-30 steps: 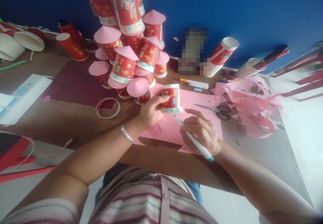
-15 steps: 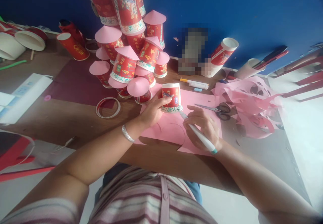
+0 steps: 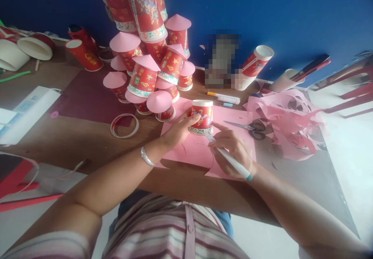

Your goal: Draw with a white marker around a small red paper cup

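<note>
My left hand (image 3: 177,128) grips a red patterned paper cup (image 3: 201,117) standing upside down on a pink paper sheet (image 3: 230,117). A silver bracelet (image 3: 146,156) circles that wrist. My right hand (image 3: 233,150) is closed on a white marker pen (image 3: 230,158) with a teal end. The pen's tip touches the sheet beside the cup's rim. A curved pen line shows on the paper near the hands.
A stack of red cups with pink cone lids (image 3: 148,62) stands behind. Scissors (image 3: 250,127) lie right of the sheet, by a pile of pink paper scraps (image 3: 287,121). A tape ring (image 3: 124,125), a glue stick (image 3: 223,97), loose cups (image 3: 84,55) and white bowls (image 3: 17,51) lie around.
My left hand shifted the cup slightly right on the sheet. The pen tip moved from in front of the cup to its right rim, leaving a curved line.
</note>
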The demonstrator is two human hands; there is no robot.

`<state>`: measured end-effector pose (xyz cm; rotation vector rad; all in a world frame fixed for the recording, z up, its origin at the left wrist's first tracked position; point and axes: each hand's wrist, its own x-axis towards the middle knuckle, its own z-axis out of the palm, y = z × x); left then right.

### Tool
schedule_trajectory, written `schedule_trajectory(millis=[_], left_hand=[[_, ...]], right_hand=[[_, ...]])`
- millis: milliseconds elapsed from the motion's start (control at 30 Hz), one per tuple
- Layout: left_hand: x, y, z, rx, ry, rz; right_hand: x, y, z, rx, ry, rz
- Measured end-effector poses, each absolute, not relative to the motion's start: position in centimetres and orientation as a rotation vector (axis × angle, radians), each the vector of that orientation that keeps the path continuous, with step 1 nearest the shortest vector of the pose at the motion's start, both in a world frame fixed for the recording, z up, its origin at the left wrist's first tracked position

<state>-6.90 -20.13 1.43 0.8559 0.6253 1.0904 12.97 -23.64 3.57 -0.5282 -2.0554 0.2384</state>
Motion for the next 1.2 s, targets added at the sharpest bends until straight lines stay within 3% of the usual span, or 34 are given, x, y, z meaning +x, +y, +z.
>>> schedule_trajectory(millis=[633,1200], left_hand=[[-7.0,-20.6,2.5,1.064,0.924,1.051],[-7.8,-19.5,2.0,0.61,0.535,1.047]], right_hand=[[13.7,-23.1,2.9,-0.726,-1.957,0.124],[14.1,-22.9,3.7,-0.708,-1.955,0.062]])
